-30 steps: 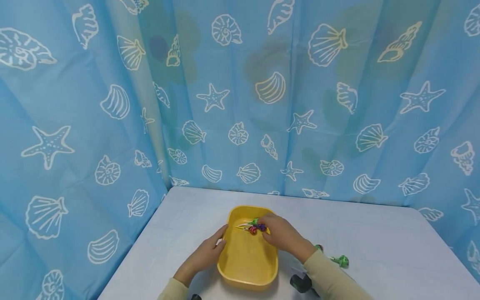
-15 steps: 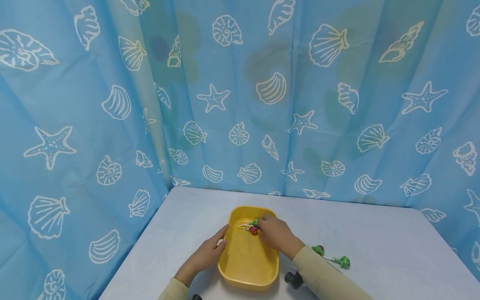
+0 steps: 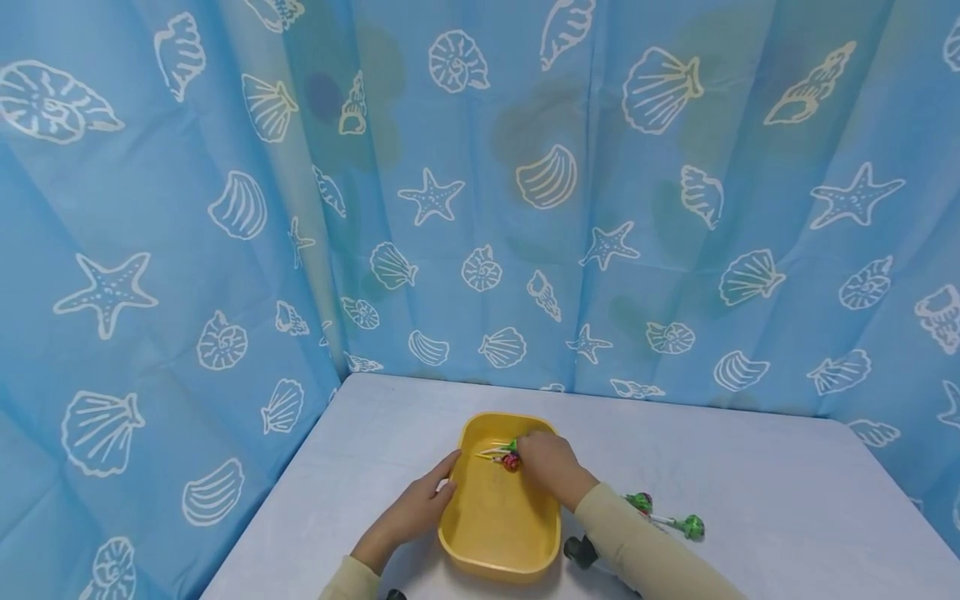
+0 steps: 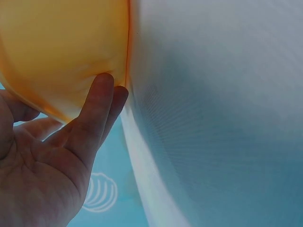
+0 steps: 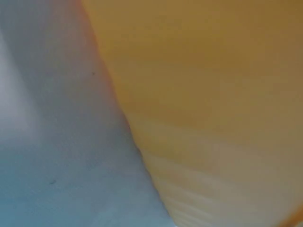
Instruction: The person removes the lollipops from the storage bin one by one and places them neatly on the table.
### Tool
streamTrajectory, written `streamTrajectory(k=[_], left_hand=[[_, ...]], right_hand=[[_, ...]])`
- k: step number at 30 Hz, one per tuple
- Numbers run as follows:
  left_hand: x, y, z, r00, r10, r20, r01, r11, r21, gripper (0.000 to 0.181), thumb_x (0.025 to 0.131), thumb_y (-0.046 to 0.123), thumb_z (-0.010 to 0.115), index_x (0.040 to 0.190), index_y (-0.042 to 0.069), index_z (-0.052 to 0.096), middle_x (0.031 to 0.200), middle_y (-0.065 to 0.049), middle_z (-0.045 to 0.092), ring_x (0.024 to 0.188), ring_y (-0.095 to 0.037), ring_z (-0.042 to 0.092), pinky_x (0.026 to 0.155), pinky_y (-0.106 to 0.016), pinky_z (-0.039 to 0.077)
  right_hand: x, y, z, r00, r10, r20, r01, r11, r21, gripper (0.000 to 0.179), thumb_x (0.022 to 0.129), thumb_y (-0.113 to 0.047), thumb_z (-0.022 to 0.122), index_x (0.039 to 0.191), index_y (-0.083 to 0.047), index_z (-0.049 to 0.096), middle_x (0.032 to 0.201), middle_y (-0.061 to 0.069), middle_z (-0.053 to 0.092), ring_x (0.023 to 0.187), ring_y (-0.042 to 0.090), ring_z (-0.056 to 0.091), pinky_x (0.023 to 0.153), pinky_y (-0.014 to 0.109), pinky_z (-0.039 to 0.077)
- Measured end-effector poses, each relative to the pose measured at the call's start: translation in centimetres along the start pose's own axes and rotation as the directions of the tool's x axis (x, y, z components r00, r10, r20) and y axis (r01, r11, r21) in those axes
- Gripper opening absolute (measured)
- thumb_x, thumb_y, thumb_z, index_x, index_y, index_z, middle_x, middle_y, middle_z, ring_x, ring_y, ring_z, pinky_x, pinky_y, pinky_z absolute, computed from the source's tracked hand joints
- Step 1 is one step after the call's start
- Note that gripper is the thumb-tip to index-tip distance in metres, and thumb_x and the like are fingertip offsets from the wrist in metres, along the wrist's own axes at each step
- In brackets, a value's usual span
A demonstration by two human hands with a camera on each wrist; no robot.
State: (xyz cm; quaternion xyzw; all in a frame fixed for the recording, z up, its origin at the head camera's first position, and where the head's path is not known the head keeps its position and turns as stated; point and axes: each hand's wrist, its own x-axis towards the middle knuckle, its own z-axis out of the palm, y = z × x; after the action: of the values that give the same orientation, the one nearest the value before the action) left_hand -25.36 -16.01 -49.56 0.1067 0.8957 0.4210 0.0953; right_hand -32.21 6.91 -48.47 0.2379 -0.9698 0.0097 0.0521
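A yellow plastic tray (image 3: 495, 525) stands on the table. Several lollipops lie at its far end; a red-wrapped lollipop (image 3: 511, 462) and a green-wrapped one (image 3: 513, 446) show at the right fingertips. My right hand (image 3: 553, 468) reaches in over the right rim, fingers bent down among the lollipop heads and holding one that the hand mostly hides. My left hand (image 3: 422, 506) rests against the tray's left side. In the left wrist view its nearly straight fingers (image 4: 97, 101) touch the tray's outer wall (image 4: 61, 42). Only tray wall (image 5: 213, 94) and cloth fill the right wrist view.
Right of the tray, by the right sleeve (image 3: 645, 542), lie green-wrapped lollipops, one (image 3: 690, 527) farther right and another (image 3: 639, 502) partly behind the sleeve. A dark device (image 3: 580, 551) shows beside that sleeve. Blue seashell curtains (image 3: 480, 208) hang behind the white table (image 3: 750, 483).
The right hand has shifted slightly at the tray's far end, and the purple lollipop head seen at its fingers earlier is now hidden. Left hand and tray have stayed in place.
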Motion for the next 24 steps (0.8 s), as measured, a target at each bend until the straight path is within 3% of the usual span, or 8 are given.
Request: streamTrajectory(k=[16, 24], left_hand=[[-0.03, -0.17, 0.02, 1.000, 0.003, 0.001, -0.003, 1.000, 0.005, 0.053, 0.109, 0.023, 0.044, 0.159, 0.011, 0.034, 0.159, -0.015, 0.039, 0.145, -0.038, 0.037, 0.116, -0.060, 0.031], [-0.27, 0.13, -0.12, 1.000, 0.023, 0.008, -0.023, 1.000, 0.001, 0.053, 0.108, 0.022, 0.045, 0.159, 0.011, 0.034, 0.159, -0.016, 0.039, 0.144, -0.040, 0.037, 0.116, -0.061, 0.031]], right_hand=[[-0.16, -0.14, 0.26, 0.998, -0.021, -0.056, 0.020, 1.000, -0.017, 0.015, 0.090, -0.001, 0.074, 0.080, -0.010, 0.066, 0.072, 0.001, 0.062, 0.063, 0.015, 0.053, 0.067, 0.031, 0.059], [-0.35, 0.25, 0.23, 0.998, -0.013, -0.066, 0.020, 0.995, 0.103, 0.012, 0.084, -0.008, 0.080, 0.087, -0.012, 0.069, 0.080, 0.000, 0.059, 0.070, 0.015, 0.054, 0.070, 0.035, 0.058]])
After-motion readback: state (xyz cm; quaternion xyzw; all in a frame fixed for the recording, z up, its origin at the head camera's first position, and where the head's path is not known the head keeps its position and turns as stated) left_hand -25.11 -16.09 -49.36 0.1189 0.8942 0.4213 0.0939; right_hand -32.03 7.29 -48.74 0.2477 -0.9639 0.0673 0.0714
